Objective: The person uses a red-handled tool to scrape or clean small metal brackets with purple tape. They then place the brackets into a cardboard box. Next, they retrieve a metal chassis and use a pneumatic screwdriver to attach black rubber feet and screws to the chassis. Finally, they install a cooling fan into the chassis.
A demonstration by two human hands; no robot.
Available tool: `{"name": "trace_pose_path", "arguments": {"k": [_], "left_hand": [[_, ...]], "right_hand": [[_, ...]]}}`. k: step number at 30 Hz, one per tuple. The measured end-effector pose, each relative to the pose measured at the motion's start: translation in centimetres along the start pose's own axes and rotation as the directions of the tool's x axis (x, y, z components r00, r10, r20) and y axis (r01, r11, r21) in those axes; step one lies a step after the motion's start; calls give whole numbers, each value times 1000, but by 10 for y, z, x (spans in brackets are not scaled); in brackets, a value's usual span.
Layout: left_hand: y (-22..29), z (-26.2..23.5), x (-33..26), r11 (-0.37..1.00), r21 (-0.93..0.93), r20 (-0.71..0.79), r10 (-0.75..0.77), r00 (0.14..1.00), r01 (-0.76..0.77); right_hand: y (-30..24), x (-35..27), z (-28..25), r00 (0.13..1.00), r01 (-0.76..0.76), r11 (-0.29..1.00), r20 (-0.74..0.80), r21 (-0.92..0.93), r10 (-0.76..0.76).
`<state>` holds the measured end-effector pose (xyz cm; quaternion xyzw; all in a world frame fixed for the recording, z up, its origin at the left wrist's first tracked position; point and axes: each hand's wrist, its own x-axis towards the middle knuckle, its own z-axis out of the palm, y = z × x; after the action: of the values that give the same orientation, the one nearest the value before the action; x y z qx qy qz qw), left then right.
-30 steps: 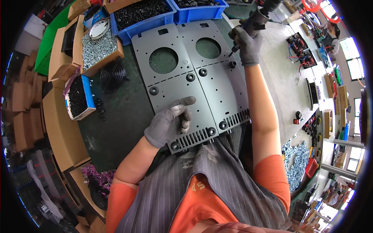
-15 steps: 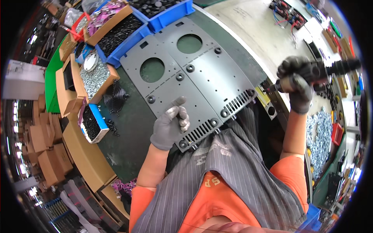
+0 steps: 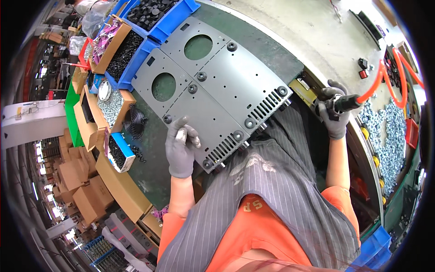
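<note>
Two grey sheet-metal panels lie side by side on the bench: a left panel [image 3: 204, 119] and a right panel [image 3: 251, 75]. Each has a large round cutout, a row of slots along the near edge, and black round feet [image 3: 250, 123] set on it. Over the left panel's left edge is my gloved left hand [image 3: 180, 152], its fingers curled; whatever they may hold is hidden. Off the panels' right side, my gloved right hand [image 3: 334, 119] is closed around an air screwdriver [image 3: 347, 103] with an orange coiled hose. Its tip is hidden.
Blue bins [image 3: 170, 29] of black parts stand at the far left. Nearby are a carton of small metal hardware [image 3: 110, 109], a small box of black screws [image 3: 118, 152] and black fan guards [image 3: 134, 121]. Metal fasteners [image 3: 380, 140] are heaped at right, beside a red tray [image 3: 411, 133].
My right hand and the screwdriver have come lower and swung round, bringing the orange hose into view. The view has shifted. My left hand stays by the left panel, fingers still curled.
</note>
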<state>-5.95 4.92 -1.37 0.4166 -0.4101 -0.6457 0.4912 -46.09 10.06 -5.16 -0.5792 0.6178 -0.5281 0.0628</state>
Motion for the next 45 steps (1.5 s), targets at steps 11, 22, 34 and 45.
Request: {"name": "trace_pose_path", "arguments": {"k": [11, 22, 34, 45], "left_hand": [[-2, -18, -8, 939, 329, -212, 176, 961, -99], [-3, -35, 0, 992, -1, -187, 127, 974, -130], [2, -36, -11, 1000, 18, -225, 4, 974, 0], [2, -32, -9, 994, 89, -174, 74, 982, -59]], "right_hand": [[-14, 8, -3, 991, 114, 848, 114, -518, -64], [-131, 49, 40, 800, 511, 741, 73, 435, -595], [-192, 68, 49, 551, -181, -180, -52, 967, -833], [-206, 99, 45, 30, -737, -284, -390, 613, -920]]}}
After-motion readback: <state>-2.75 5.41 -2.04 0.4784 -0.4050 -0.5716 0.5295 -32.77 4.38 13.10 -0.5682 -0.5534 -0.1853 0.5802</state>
